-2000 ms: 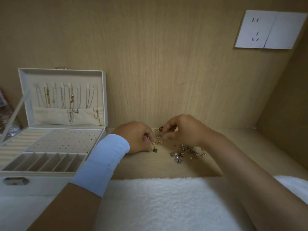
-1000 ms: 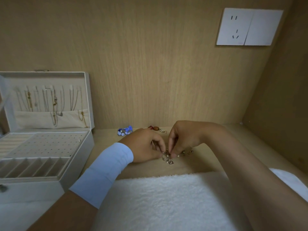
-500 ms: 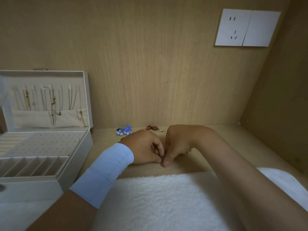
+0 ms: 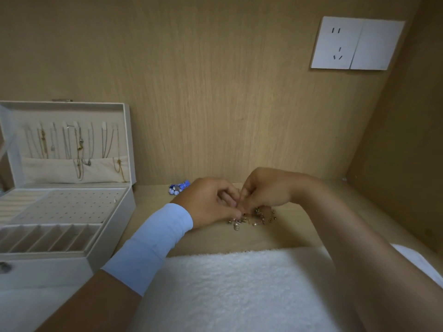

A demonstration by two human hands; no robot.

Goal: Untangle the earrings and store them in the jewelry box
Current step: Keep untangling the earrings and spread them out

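Note:
A small tangle of metal earrings [image 4: 251,218] lies on the wooden shelf. My left hand [image 4: 211,202] and my right hand [image 4: 266,190] meet just above it, fingertips pressed together and pinching part of the tangle between them; what exactly they hold is hidden by the fingers. A white jewelry box [image 4: 107,226] stands open at the left, with a perforated earring panel, ring rolls and slotted compartments. Necklaces hang inside its raised lid. A blue beaded earring [image 4: 178,186] lies behind my left hand near the back wall.
A white fluffy towel [image 4: 227,291] covers the near part of the surface. A wooden back wall carries a white socket and switch plate [image 4: 354,43]. A wooden side wall closes the right side.
My hands have lifted slightly, so the earring tangle shows again below my fingertips. The orange earring near the back wall is now hidden behind my hands.

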